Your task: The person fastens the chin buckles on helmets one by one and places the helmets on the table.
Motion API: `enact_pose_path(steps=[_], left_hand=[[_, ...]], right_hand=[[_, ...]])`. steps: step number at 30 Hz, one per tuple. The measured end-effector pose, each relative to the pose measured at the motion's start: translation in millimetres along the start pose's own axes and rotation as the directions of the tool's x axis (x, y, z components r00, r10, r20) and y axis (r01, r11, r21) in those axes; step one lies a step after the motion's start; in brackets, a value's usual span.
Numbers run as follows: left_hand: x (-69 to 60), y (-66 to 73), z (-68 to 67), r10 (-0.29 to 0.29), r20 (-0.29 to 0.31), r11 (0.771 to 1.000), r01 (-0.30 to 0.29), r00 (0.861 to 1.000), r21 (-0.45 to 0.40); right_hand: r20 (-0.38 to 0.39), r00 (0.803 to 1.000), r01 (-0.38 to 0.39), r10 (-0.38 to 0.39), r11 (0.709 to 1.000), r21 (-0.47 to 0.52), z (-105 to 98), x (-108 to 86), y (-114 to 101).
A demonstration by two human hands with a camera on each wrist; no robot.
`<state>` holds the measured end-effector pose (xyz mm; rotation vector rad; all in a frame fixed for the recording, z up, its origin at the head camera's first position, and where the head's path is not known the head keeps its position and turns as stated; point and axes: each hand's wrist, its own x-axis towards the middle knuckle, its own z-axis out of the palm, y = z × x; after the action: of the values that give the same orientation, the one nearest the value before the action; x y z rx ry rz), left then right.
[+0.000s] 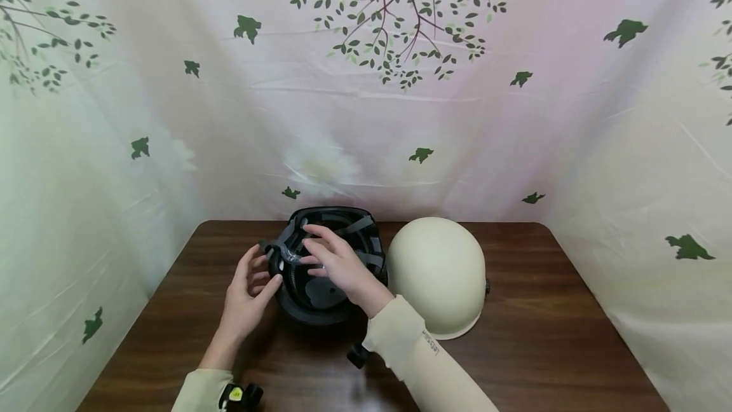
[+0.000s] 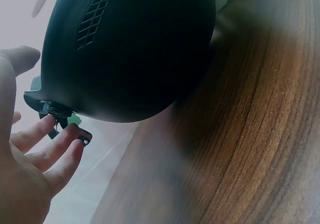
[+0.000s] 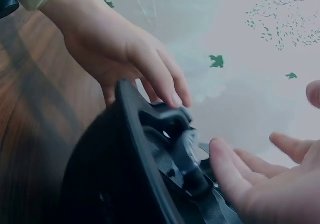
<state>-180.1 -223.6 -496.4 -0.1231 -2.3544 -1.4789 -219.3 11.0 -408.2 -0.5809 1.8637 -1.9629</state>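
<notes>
A black helmet (image 1: 320, 304) lies upside down, its padded inside facing up. Grey straps (image 1: 357, 226) cross the opening, and a dark strap with a clear, shiny piece (image 1: 288, 254) hangs over the left rim. My left hand (image 1: 246, 297) is at that rim, thumb near the edge; in the left wrist view its fairly straight fingertips (image 2: 67, 134) touch a small black buckle (image 2: 55, 109). My right hand (image 1: 337, 266) hovers over the opening with fingers spread, holding nothing. In the right wrist view, its fingertips (image 3: 220, 154) are close beside the strap.
A cream helmet (image 1: 437, 275) stands dome up, right beside the black one. Both are on a dark wooden table (image 1: 532, 336). A patterned cloth (image 1: 366, 119) hangs behind and at the sides. Camera mounts (image 1: 243, 395) are worn at the wrists.
</notes>
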Motion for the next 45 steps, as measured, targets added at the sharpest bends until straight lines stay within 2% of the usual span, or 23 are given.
enact_pose_path(steps=[12,21,25,30,37,45], left_hand=[[-3.6,0.9,-1.6,0.025,0.016,0.999,-0.025,1.000,-0.030],[-1.3,1.3,0.2,0.018,-0.002,0.998,-0.018,1.000,-0.058],[-2.1,1.0,2.3,0.024,-0.010,0.996,-0.025,1.000,-0.088],[-4.7,1.0,2.5,0.017,-0.037,0.992,-0.021,0.999,-0.124],[-5.6,-0.2,1.5,-0.014,-0.098,0.988,-0.001,0.995,-0.151],[-6.4,-0.1,2.3,-0.035,-0.108,0.986,0.017,0.993,-0.163]], right_hand=[[-0.027,0.992,-0.122,0.125,0.989,0.084,14,19.7,8],[-0.018,0.970,-0.240,0.244,0.964,0.115,21,31.7,4],[-0.017,0.965,-0.261,0.264,0.960,0.102,25,39.0,3],[-0.011,0.957,-0.284,0.288,0.949,0.134,27,44.3,4],[-0.030,0.960,-0.269,0.277,0.951,0.153,23,43.8,7],[-0.063,0.943,-0.321,0.327,0.943,0.085,21,41.3,7]])
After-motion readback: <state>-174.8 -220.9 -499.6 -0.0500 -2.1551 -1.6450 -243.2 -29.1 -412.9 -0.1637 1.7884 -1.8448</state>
